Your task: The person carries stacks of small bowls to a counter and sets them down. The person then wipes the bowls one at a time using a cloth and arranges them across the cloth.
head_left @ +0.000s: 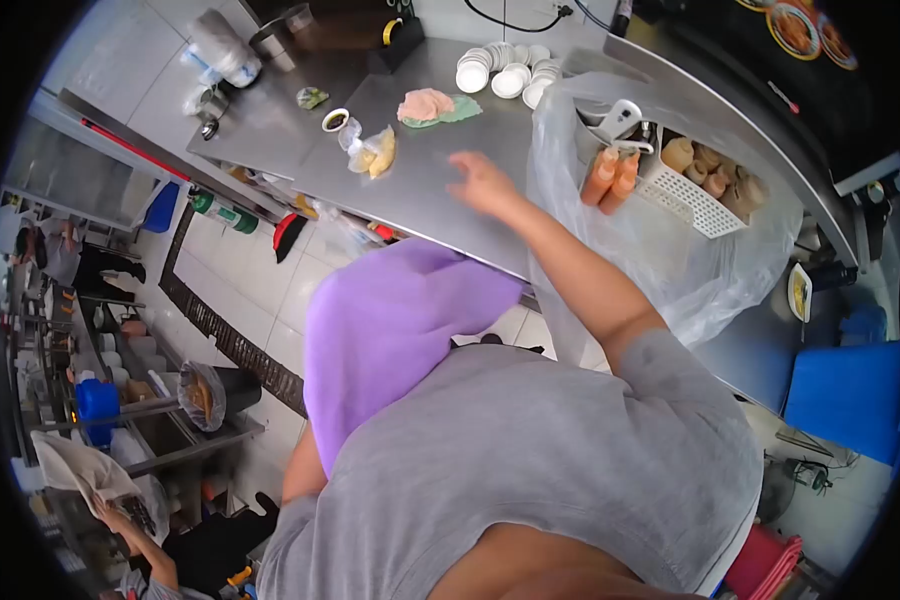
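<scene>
My right hand (pixel 483 184) is over the steel counter (pixel 430 190), fingers apart, holding nothing. Just beyond it, a pink item (pixel 425 104) lies on a green sheet (pixel 458 112). To its left are a small clear bag with yellow contents (pixel 378 155) and a white cup of dark liquid (pixel 335 120). A purple cloth (pixel 390 320) hangs over my left side; my left forearm (pixel 306 468) runs behind it, and my left hand is hidden.
White cups (pixel 473 77) stand stacked at the back. Right of my arm, clear plastic (pixel 670 290) surrounds orange bottles (pixel 599 175) and a white basket (pixel 705 208). Two other people show at left, one near a shelf (pixel 185 455). A bin (pixel 242 390) stands there.
</scene>
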